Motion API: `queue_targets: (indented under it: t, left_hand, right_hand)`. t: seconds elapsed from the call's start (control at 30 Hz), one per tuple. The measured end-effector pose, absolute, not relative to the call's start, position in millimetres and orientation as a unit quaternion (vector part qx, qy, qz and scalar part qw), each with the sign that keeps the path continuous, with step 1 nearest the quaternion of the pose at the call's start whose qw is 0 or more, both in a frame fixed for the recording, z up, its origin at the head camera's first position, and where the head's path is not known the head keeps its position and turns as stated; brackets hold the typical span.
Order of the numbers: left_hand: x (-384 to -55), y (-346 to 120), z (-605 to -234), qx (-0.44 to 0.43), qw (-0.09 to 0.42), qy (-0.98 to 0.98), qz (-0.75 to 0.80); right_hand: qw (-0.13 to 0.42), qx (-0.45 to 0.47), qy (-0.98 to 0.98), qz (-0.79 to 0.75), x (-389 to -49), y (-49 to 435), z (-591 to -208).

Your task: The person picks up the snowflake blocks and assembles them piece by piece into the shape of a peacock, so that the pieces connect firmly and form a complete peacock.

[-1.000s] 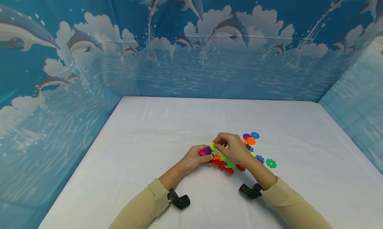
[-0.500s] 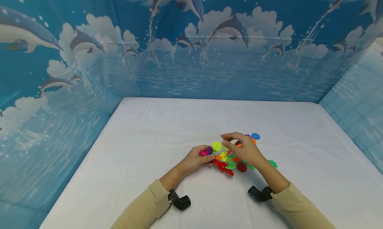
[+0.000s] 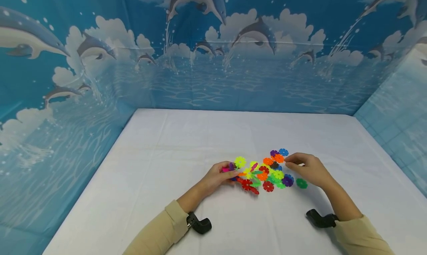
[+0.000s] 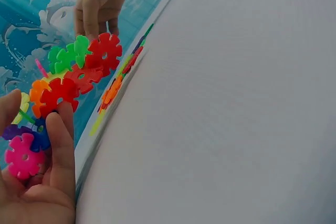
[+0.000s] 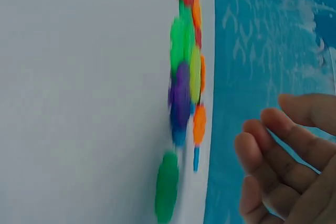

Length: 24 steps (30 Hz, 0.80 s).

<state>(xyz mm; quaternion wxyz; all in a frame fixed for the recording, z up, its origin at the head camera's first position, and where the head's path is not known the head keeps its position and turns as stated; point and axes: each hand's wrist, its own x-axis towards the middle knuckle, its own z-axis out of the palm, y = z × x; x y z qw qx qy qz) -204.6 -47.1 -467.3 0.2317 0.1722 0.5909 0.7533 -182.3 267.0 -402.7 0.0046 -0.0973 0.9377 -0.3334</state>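
My left hand (image 3: 218, 176) grips a joined cluster of flower-shaped plastic interlocking discs. In the left wrist view its fingers curl round the lower end, by a pink disc (image 4: 24, 156) and a blue disc (image 4: 40, 136). Red discs (image 4: 59, 96) and green discs (image 4: 70, 56) stick out at the cluster's far end. A yellow disc (image 3: 240, 162) stands at its top in the head view. My right hand (image 3: 309, 169) hovers at the right of the loose discs, fingers loosely bent and thumb apart, with nothing between them in the right wrist view.
Loose discs lie in a pile on the white table (image 3: 186, 136), among them an orange disc (image 3: 278, 158), a purple disc (image 3: 288, 180) and a dark red disc (image 3: 268, 186). A green disc (image 3: 301, 183) lies apart at the right. A dolphin-print curtain (image 3: 213, 80) encloses the table.
My right hand has let go of the yellow disc at the cluster's top and moved right, past the loose pile. My left hand keeps its hold in nearly the same place.
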Motion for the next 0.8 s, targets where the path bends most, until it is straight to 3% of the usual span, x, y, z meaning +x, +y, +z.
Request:
queue_targets:
  t: [0.4, 0.8]
  left_hand:
    - [-209, -46, -470, 0.155, 0.221, 0.574, 0.773]
    - [-210, -45, -468, 0.15, 0.22, 0.566, 0.78]
  right_hand:
    - [0.139, -0.042, 0.941, -0.306, -186, 311, -418]
    - [0.139, -0.077, 0.936, -0.315, -190, 312, -426]
